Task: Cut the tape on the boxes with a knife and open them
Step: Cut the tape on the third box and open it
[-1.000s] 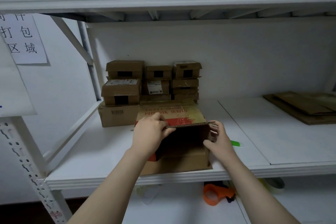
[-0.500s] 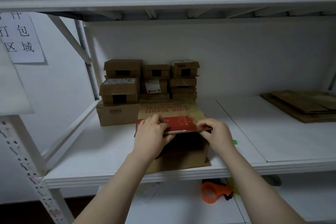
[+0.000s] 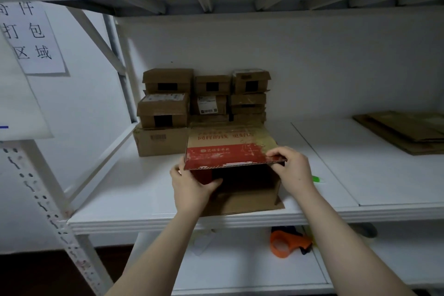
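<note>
A brown corrugated cardboard box (image 3: 247,196) sits at the front edge of the white metal shelf (image 3: 134,194), left of the middle, with its open mouth dark and facing the person. Its red-printed top flap (image 3: 230,151) is lifted to about level. The right hand (image 3: 292,170) pinches the flap's front right corner between thumb and fingers. The left hand (image 3: 192,185) grips the box's left wall just under the flap, thumb across the opening. The board looks stiff but light, and easy to crease. It is probably best held at a corner or along the fold line, not mid-span, with one hand steadying the body. A small green object (image 3: 317,178), possibly the knife, lies just right of the box. A stack of small brown cartons (image 3: 168,108) stands behind it, against the back wall.
</note>
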